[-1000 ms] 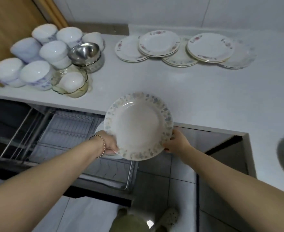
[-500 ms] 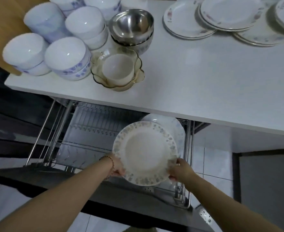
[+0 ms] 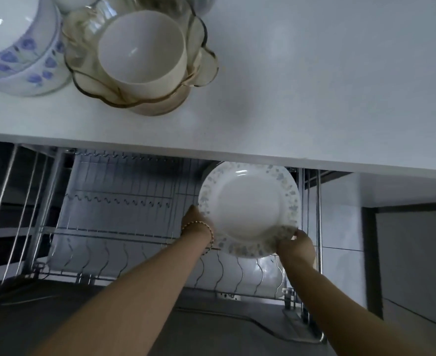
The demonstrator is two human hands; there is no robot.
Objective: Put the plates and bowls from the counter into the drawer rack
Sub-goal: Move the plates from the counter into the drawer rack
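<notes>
Counter (image 3: 314,86): set above the drawer rack (image 3: 122,214), which is pulled out below its front edge.
Stacked bowls (image 3: 19,60): placed on the counter, far left.
Small bowl (image 3: 142,47): nested in the large bowl (image 3: 201,50), just right of the stacked bowls.
Plate (image 3: 247,209): held over the rack's right end, between the left hand (image 3: 196,219) at its left rim and the right hand (image 3: 296,246) at its lower right rim.
Second plate (image 3: 265,271): stood in the rack's right end, below the held plate.

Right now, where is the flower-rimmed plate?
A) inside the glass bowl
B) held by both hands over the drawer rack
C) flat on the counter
B: the left hand and right hand grip the plate by its rim, above the drawer rack.
</notes>
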